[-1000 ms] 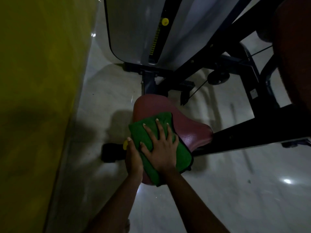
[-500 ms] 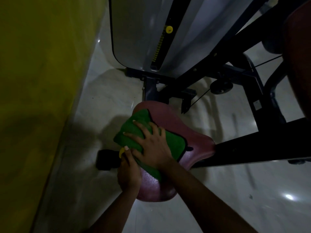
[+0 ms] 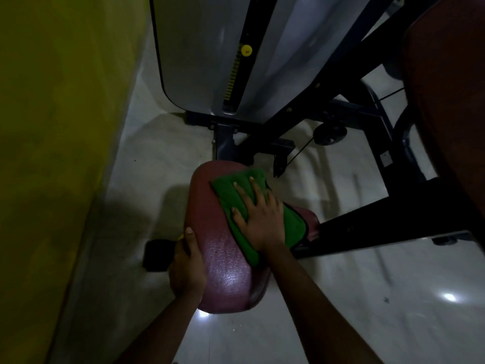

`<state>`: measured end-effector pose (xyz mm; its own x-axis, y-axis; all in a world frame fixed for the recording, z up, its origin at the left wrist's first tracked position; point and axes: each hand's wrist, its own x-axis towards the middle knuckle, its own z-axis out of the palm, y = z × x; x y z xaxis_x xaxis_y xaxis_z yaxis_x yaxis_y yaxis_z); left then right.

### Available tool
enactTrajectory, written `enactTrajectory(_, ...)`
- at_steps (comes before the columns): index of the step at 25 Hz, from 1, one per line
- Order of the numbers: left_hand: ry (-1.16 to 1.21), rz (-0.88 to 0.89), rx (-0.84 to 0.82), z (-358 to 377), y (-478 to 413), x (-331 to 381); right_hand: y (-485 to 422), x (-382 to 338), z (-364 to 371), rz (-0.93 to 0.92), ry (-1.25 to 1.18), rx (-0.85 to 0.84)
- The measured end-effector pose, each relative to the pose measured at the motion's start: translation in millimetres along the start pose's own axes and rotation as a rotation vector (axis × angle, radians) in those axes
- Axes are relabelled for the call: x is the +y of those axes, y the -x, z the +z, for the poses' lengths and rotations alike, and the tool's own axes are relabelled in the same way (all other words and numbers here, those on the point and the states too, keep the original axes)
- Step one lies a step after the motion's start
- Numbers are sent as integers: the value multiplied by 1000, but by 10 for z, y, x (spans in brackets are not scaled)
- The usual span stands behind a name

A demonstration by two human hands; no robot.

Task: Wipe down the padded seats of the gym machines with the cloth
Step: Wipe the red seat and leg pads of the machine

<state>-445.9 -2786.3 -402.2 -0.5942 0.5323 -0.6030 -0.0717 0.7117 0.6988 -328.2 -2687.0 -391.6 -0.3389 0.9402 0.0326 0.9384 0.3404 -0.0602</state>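
A maroon padded seat [image 3: 223, 261] of a gym machine sits low in the middle of the view. A green cloth [image 3: 291, 222] with a dark edge lies across the seat's far right half. My right hand [image 3: 259, 219] presses flat on the cloth, fingers spread. My left hand [image 3: 187, 266] grips the seat's left edge, thumb on top of the pad. The seat's near half is bare and shows a wet sheen.
A yellow wall [image 3: 52, 153] runs close along the left. The machine's grey weight-stack shroud [image 3: 204, 61] with a yellow pin [image 3: 246, 50] stands behind the seat. Dark frame beams [image 3: 393, 222] cross at right. Another maroon pad [image 3: 451, 101] fills the upper right. The floor is pale tile.
My right hand has slid the cloth from the seat's left near part across to its far right side. More of the bare pad shows. My left hand still holds the left edge.
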Motion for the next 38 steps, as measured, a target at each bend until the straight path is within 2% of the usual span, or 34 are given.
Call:
enactTrajectory(2,0,4,-2,-14,34,23,306,148,4,-39,30,29)
enactTrajectory(5,25,56,-4,-36,86,76,252,446,-86,-1,53,-46)
enactTrajectory(8,-23,84,-11,-30,67,66,42,678,-156,205,10,-95)
enactTrajectory(12,-72,66,-17,-13,34,42,222,760,-103,534,-201,113)
enactTrajectory(15,-61,47,-16,-14,74,77,336,614,29,900,-427,181)
enactTrajectory(18,-68,46,-16,-39,110,111,422,357,116,1065,-577,314)
enactTrajectory(21,-83,61,-7,-73,131,120,595,70,168,1082,-691,396)
enactTrajectory(27,-96,41,9,-101,167,111,1285,-425,267,774,-813,372)
enactTrajectory(28,-89,43,10,-94,173,100,1241,-365,260,779,-837,353)
enactTrajectory(31,-75,54,33,-56,174,39,917,-124,249,943,-890,324)
enactTrajectory(33,-68,84,46,-31,135,-30,914,-150,287,953,-858,336)
enactTrajectory(38,178,61,-74,-44,44,-192,1506,-533,354,665,-702,320)
